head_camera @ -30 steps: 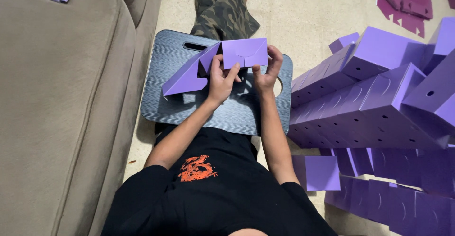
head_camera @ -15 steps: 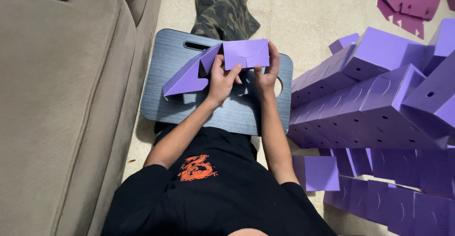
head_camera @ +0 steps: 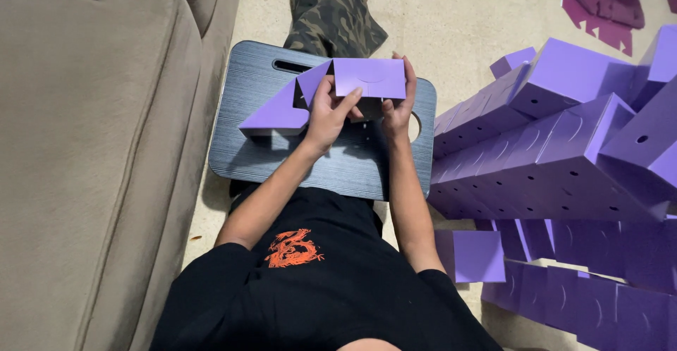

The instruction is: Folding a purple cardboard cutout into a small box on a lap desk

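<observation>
A partly folded purple cardboard box [head_camera: 367,77] is held above a dark grey lap tray [head_camera: 268,161] that rests across my legs. My left hand [head_camera: 328,115] grips the box's left side, with the index finger pressing on its front panel. On the right side, my right hand [head_camera: 397,108] holds the box's edge from below. A loose purple flap [head_camera: 278,111] of the same box slopes down to the left and touches the tray.
A beige sofa [head_camera: 92,161] runs along the left. A large pile of folded purple boxes [head_camera: 564,132] lies on the floor at right, with flat purple sheets [head_camera: 564,280] below it. More dark purple sheets [head_camera: 606,2] lie at the top right.
Both hands have kept their hold on the box. It has barely shifted, and the fingers have adjusted slightly on its panels.
</observation>
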